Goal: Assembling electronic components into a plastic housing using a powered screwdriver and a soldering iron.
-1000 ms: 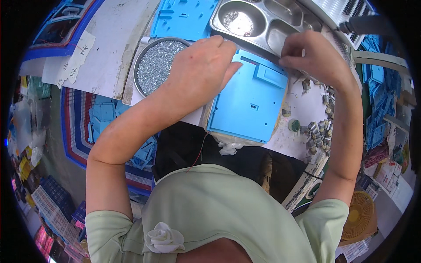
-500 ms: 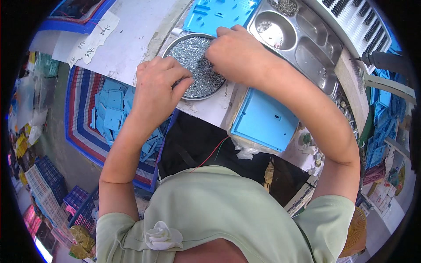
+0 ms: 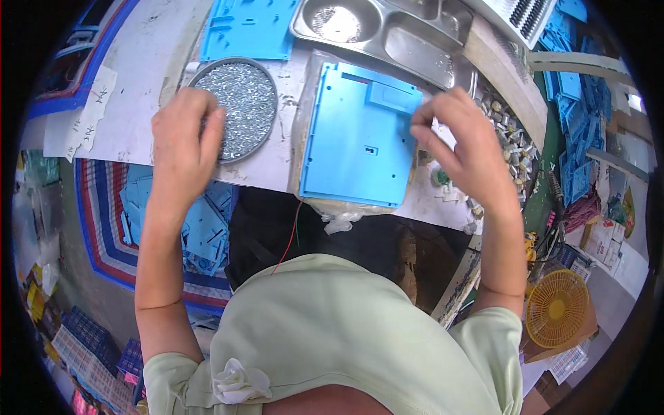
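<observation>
A round metal dish (image 3: 271, 104) full of small silvery screws (image 3: 242, 104) stands on the work table. My left hand (image 3: 181, 142) is at its left rim, fingers curled in and thumb close to them; whatever lies between the fingertips is hidden. On a plastic-wrapped pad (image 3: 299, 149) to the right lies a flat blue plastic panel (image 3: 353, 155) with a raised block and a small slot. Beside the panel's upper right edge hovers my right hand (image 3: 467, 142), thumb and forefinger drawn together; anything between them is too small and blurred to make out.
Another blue panel (image 3: 249, 31) lies behind the dish. A compartmented steel tray (image 3: 377, 45) sits at the back, with small metal parts (image 3: 508, 142) heaped right of it. A striped bag (image 3: 97, 228) of blue pieces stands at lower left. A yellow basket (image 3: 557, 308) is at lower right.
My right hand has left the screw dish and moved right, to the blue panel's right edge. My left hand remains by the dish, now at its left rim. The view has shifted right.
</observation>
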{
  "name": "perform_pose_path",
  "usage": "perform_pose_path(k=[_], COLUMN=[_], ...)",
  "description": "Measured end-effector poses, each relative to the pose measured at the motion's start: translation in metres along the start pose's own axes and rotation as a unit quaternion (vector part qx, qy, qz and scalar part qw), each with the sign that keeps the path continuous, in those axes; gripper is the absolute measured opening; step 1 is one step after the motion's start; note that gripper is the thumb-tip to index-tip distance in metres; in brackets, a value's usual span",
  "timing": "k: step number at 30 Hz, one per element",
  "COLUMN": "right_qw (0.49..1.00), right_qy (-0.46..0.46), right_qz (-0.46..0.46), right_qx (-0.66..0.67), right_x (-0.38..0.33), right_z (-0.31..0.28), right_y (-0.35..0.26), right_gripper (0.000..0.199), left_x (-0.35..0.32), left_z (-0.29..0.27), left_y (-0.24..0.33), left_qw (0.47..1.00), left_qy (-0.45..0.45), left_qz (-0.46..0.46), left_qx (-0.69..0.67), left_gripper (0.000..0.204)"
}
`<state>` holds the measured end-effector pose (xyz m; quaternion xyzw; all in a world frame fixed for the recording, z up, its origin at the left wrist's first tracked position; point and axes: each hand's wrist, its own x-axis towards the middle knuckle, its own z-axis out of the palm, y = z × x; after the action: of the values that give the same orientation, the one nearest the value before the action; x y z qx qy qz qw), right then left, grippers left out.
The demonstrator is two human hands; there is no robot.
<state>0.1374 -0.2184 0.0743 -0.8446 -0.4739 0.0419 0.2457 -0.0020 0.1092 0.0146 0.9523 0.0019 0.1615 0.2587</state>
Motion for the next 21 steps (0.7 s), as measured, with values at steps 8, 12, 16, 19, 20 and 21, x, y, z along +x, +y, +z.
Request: perform_pose_path(k=[8, 12, 16, 19, 20, 21], right_qw=[0.998, 0.998, 0.999, 0.998, 0.998, 0.997], right_qy=[0.053, 0.036, 0.034, 0.055, 0.062, 0.068], right_qz=[-0.024, -0.046, -0.014, -0.014, -0.012, -0.011], right_qx=[-0.031, -0.007, 0.018, 0.006, 0.011, 0.017], right_x=[-0.02, -0.022, -0.027, -0.028, -0.027, -0.026], right_z=[0.018, 0.016, 0.015, 0.011, 0.009, 0.005], right_y=[0.002, 0.011, 0.014, 0.017, 0.018, 0.02], right_gripper=[0.013, 0.018, 0.024, 0.023, 0.023, 0.023], left_x=[0.016, 0.017, 0.018, 0.018, 0.018, 0.017], left_z=[0.039, 0.059, 0.067, 0.066, 0.064, 0.06], left_y=[0.108, 0.128, 0.132, 0.132, 0.132, 0.132], left_qw=[0.968, 0.975, 0.976, 0.975, 0.974, 0.974], left_qy=[-0.078, -0.086, -0.104, -0.119, -0.124, -0.133], left_qz=[0.12, 0.13, 0.14, 0.134, 0.131, 0.128], left_qx=[-0.208, -0.159, -0.13, -0.134, -0.137, -0.132], left_gripper=[0.013, 0.014, 0.014, 0.015, 0.015, 0.017])
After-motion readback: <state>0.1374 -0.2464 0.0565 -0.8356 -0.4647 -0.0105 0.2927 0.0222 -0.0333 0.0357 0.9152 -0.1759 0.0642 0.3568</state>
